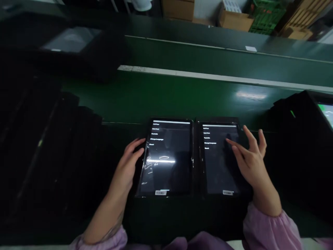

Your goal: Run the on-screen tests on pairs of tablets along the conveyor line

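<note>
Two dark tablets lie side by side on the green bench, each lit with a short text menu and bearing a small barcode label near its lower edge. At the left edge of the left tablet (177,156) is my left hand (127,163), thumb and fingers apart, holding nothing. White handwritten marks show on that tablet's surface. Over the right tablet (220,166), my right hand (249,156) has its index finger extended to the screen beside the menu, with the other fingers spread.
Dark stacked items (52,146) fill the left side. A black block (299,139) stands at the right, near a lit screen (327,113). Another tablet (71,39) lies at the upper left. Cardboard boxes (235,20) and green crates (266,15) are beyond the bench.
</note>
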Demonstrator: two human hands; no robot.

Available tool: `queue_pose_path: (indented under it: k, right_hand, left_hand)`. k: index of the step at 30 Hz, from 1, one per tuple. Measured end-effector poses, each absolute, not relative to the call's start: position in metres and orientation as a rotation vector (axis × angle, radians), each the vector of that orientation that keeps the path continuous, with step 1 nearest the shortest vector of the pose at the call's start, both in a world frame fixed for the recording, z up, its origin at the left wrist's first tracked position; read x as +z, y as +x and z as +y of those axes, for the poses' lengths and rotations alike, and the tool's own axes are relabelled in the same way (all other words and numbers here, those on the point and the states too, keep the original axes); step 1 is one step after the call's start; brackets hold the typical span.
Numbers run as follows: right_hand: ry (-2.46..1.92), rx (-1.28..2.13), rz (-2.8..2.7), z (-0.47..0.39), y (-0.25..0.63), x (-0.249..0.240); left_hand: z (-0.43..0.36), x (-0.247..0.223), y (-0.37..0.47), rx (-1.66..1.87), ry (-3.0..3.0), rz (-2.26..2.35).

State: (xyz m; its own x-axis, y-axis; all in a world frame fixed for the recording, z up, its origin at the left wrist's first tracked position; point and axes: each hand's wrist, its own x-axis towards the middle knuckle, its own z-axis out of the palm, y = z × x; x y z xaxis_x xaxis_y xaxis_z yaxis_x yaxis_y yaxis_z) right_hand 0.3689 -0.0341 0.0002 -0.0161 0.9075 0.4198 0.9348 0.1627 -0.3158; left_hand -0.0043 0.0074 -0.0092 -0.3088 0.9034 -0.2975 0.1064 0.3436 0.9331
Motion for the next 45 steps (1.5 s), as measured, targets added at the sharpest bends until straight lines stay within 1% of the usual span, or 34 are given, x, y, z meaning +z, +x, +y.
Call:
queue_pose_path:
  k: [3, 8, 13, 20, 25, 31, 35, 40, 45]
  right_hand:
    - [-1.725, -0.075, -1.846, -0.032, 0.376, -0.001]
    - [-1.779, -0.027, -1.702, -0.035, 0.381, -0.003]
    - [-1.779, -0.054, -1.6, -0.036, 0.376, -0.001]
    - [-1.723, -0.068, -1.641, -0.034, 0.376, 0.002]
    - [-1.629, -0.049, -1.799, -0.039, 0.365, 0.014]
    - [-1.414, 0.19, -2.158, -0.044, 0.326, 0.025]
    - [-1.372, 0.207, -2.25, -0.044, 0.319, 0.022]
    - [-1.442, 0.088, -2.096, -0.043, 0.339, 0.021]
    - [-1.547, 0.046, -1.864, -0.043, 0.356, 0.02]
  left_hand:
    - [0.029, -0.01, -0.003, 1.049, 0.982, 1.643]
    - [0.062, -0.013, 0.001, 1.01, 1.114, 1.718]
    - [0.065, -0.018, 0.005, 1.016, 1.126, 1.749]
    - [0.062, -0.019, 0.005, 1.109, 1.009, 1.684]
    - [0.063, -0.022, 0.006, 1.164, 1.038, 1.72]
    - [0.062, -0.025, 0.004, 1.17, 1.078, 1.709]
    - [0.062, -0.028, 0.003, 1.177, 1.094, 1.702]
    - [0.061, -0.028, 0.003, 1.167, 1.093, 1.714]
    - [0.062, -0.025, 0.003, 1.157, 1.09, 1.743]
